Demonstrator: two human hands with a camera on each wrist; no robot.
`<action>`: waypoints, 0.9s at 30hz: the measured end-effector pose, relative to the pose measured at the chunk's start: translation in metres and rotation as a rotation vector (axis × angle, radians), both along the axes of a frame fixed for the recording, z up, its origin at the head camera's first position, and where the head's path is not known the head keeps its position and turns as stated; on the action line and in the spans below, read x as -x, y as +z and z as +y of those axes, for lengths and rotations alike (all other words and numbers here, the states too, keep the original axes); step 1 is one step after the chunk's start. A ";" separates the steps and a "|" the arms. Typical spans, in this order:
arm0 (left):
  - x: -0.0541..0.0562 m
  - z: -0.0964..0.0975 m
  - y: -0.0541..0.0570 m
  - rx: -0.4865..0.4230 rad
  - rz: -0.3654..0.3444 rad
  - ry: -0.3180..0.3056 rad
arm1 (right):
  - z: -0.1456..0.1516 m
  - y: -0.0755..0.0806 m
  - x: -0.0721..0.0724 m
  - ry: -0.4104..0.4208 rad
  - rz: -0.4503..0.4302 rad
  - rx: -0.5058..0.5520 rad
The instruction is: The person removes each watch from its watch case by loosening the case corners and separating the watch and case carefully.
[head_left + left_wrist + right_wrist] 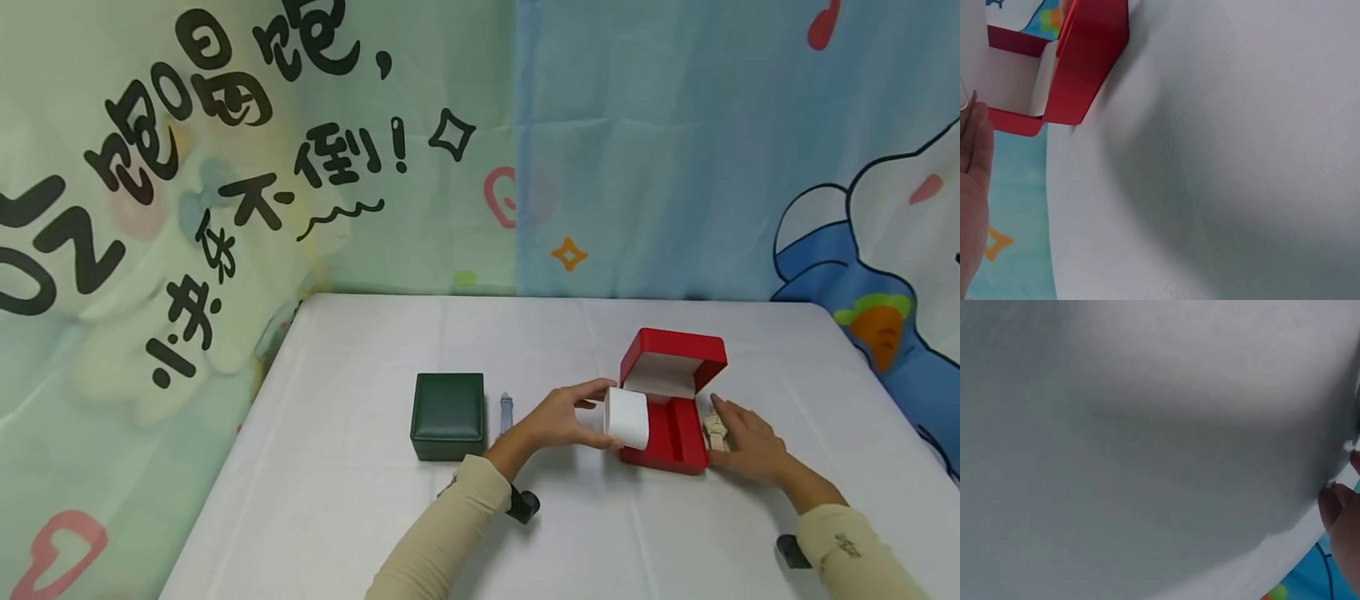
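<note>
My left hand [562, 421] pinches a white watch cushion [627, 418] between thumb and fingers, at the left side of an open red watch box [663, 458]. The box's lid [675, 340] stands raised and shows a white lining; its red inside is partly hidden by the cushion. In the left wrist view the fingers [980, 144] show at the left edge, close to the lid. To the right of the box, my right hand [753, 450] grips a light-coloured watch [715, 429] by its two ends, thumb near, fingers far. The right wrist view catches only fingertips [1332, 503].
A closed dark green box [448, 412] sits left on the white-covered table [337, 500]. Beside it lies a blue-grey watch strap [506, 410], its lower part hidden by the left hand and forearm. A printed curtain [637, 150] hangs behind the table.
</note>
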State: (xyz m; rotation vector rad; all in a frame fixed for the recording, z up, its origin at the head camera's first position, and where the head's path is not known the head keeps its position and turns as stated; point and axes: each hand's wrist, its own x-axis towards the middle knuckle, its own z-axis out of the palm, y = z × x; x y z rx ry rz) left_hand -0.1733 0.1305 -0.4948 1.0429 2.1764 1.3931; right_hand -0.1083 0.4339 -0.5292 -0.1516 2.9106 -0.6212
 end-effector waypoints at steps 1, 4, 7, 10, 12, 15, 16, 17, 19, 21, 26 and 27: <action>-0.001 0.000 0.000 0.003 0.005 -0.003 | -0.001 -0.001 -0.001 -0.002 -0.003 -0.015; -0.002 0.000 0.001 0.011 0.015 -0.003 | -0.004 0.001 -0.002 0.001 -0.005 -0.031; -0.003 -0.001 0.003 0.021 0.018 0.001 | -0.005 0.006 -0.001 0.021 -0.016 -0.058; -0.003 -0.001 0.002 0.029 0.018 0.006 | -0.005 0.011 0.001 0.037 -0.044 -0.104; -0.003 -0.001 0.000 0.033 0.018 0.007 | -0.005 0.014 0.003 0.042 -0.067 -0.149; -0.003 -0.001 -0.001 0.034 0.028 0.009 | -0.005 0.015 0.005 0.043 -0.095 -0.187; -0.003 -0.002 -0.001 0.034 0.030 0.009 | -0.005 0.015 0.005 0.042 -0.099 -0.190; -0.003 -0.002 -0.001 0.032 0.029 0.009 | -0.005 0.015 0.005 0.037 -0.100 -0.186; -0.004 -0.002 -0.002 0.032 0.031 0.007 | -0.005 0.018 0.004 0.021 -0.098 -0.159; -0.004 -0.002 -0.001 0.028 0.032 0.005 | -0.004 0.025 0.003 -0.001 -0.079 -0.131; -0.003 -0.006 0.000 0.016 0.038 0.024 | -0.009 0.049 -0.001 -0.020 -0.001 -0.078; -0.003 -0.006 0.000 0.014 0.036 0.026 | -0.012 0.054 -0.002 -0.014 0.004 -0.071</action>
